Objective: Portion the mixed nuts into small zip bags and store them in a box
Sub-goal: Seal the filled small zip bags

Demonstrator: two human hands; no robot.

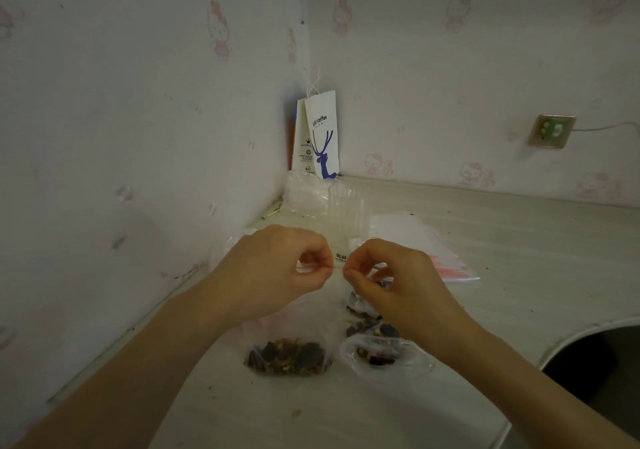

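Left hand [277, 268] and right hand [394, 282] pinch a filled zip bag's [289, 355] red seal.

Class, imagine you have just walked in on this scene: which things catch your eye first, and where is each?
At centre, the left hand and right hand pinch the red zip strip of a small zip bag holding dark mixed nuts over the pale table. In the far corner stands a white paper coffee bag with a blue deer.

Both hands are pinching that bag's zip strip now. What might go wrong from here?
Left hand and right hand pinch the red zip strip of the hanging bag; an incomplete seal could spill the nuts. The clear cup just behind the hands could be knocked over.
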